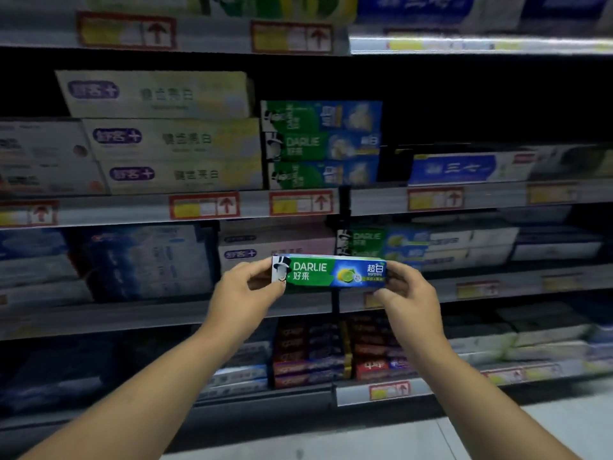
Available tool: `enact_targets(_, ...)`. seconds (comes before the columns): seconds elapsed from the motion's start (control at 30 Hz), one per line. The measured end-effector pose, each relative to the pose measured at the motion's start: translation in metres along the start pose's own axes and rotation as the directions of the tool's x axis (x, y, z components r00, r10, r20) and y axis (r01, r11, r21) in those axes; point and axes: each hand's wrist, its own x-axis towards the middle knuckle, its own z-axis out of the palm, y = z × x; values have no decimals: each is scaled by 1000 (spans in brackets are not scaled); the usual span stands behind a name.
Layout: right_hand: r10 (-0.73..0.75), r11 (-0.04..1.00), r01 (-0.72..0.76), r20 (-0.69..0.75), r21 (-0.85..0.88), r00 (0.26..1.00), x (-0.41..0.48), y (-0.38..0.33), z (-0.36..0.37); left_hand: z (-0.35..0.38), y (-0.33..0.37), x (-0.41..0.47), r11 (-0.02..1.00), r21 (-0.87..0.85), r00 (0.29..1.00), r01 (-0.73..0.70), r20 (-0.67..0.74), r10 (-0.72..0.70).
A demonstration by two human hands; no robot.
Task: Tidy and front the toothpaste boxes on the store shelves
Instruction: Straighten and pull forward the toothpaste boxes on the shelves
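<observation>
Head view: a green toothpaste box [328, 272] is pinched at its ends by the left grip [247, 290] and right grip [406, 292], in front of the shelves [132, 317]. It should be kept level, label outward, and set flush on the matching stack [368, 242].

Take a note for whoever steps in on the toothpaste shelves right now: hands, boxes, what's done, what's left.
Left hand grips the left end of the lime Darlie box, right hand its right end; box held level, label outward, off any shelf.
Similar Darlie boxes lie on the shelf behind it, to the right.
Done: box in hand.
Left: likely set it with them, face forward, then front the rest.
</observation>
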Motion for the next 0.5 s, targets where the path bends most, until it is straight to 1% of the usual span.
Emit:
enact_targets(0.07,-3,999,6,-54,42,999,13,1,-17,26,12,6,999,14,999,-42,23,41)
enact_targets(0.17,0,994,13,-122,107,993,32,0,-38,56,22,18,998,-32,998,-50,41,51)
enact_targets(0.27,0,990,17,-119,141,993,49,-6,-52,77,30,27,998,-55,999,-9,52,12)
enact_targets(0.5,7,992,10,-132,127,991,75,-5,-59,99,35,45,998,-60,998,-9,54,13)
